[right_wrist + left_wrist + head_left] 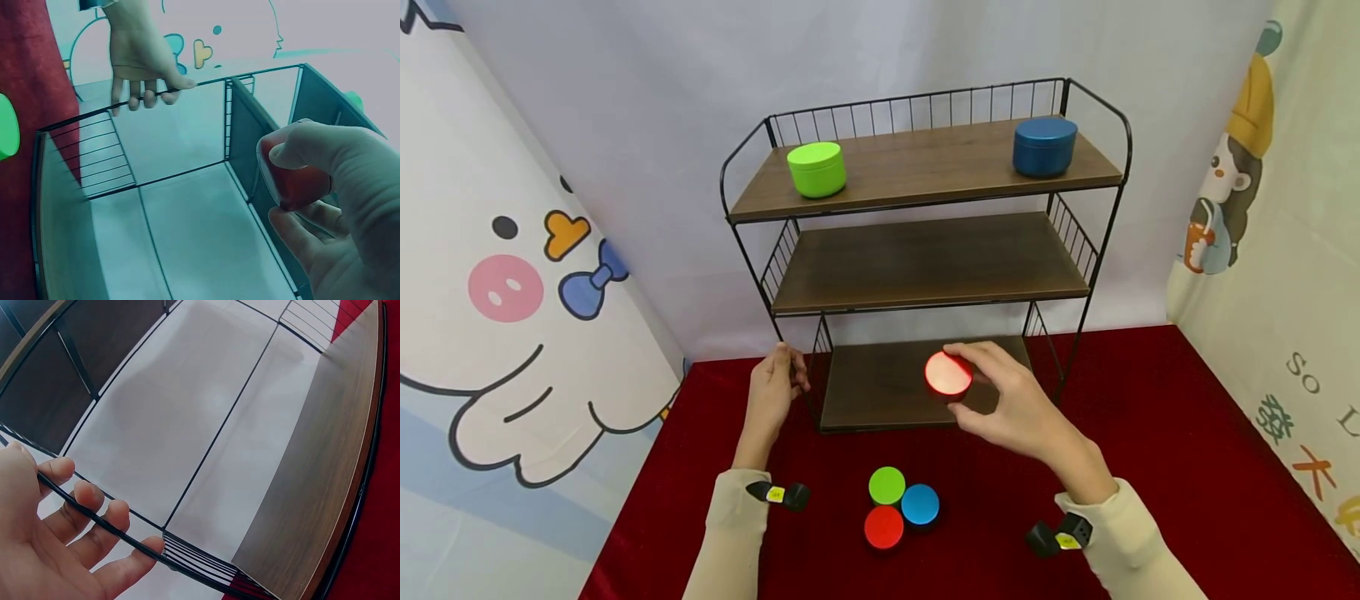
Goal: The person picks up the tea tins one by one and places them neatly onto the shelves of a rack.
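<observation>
In the head view my right hand pinches a small red round tin between thumb and fingers, in front of the lowest shelf board. The right wrist view shows the same red tin in the grip, its lid turned away. My left hand is at the left front post of the black wire shelf rack. Its fingers curl round that thin metal post in the left wrist view. A green tin stands at the left of the top board, a blue tin at its right.
Three smaller tins stand close together on the dark red cloth: green, blue and red. The middle board lies between wire side guards. Printed cloths hang at both sides.
</observation>
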`<state>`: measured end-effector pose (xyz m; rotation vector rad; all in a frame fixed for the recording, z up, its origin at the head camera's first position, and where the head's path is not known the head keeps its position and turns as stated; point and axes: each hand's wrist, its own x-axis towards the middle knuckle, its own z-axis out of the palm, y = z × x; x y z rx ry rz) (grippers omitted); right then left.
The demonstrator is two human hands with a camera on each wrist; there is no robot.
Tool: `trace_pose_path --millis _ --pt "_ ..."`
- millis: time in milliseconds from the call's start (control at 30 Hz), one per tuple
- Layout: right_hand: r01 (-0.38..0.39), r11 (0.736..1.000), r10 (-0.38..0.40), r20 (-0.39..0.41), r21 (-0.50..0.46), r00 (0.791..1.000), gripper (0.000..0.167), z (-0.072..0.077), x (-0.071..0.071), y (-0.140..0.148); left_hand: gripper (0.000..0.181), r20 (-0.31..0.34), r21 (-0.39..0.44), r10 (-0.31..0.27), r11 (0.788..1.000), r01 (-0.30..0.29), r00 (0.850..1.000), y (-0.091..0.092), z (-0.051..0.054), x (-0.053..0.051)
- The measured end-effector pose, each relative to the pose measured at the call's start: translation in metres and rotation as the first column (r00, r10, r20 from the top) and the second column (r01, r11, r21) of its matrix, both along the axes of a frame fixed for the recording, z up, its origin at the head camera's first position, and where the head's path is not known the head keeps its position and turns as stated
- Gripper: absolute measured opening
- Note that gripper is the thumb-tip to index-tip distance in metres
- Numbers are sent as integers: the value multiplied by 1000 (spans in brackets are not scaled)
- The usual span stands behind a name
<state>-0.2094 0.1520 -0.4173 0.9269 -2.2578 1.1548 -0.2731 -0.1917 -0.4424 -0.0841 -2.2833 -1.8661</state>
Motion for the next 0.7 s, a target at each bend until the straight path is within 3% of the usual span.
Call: trace_pose_path --millis 133,233,700 --pt "7 1000 -8 -14 -23 1000 70 8 0 3 55 -6 3 3 1000 -3 1000 0 0 0" --pt "7 999 -8 -30 -48 1000 70 14 0 6 57 -28 5 9 1000 -9 1000 -2 -8 -4" --pt "57 994 -64 -72 -95 995 74 43 -4 25 60 -35 10 3 1000 -3 999 -1 -7 -2"
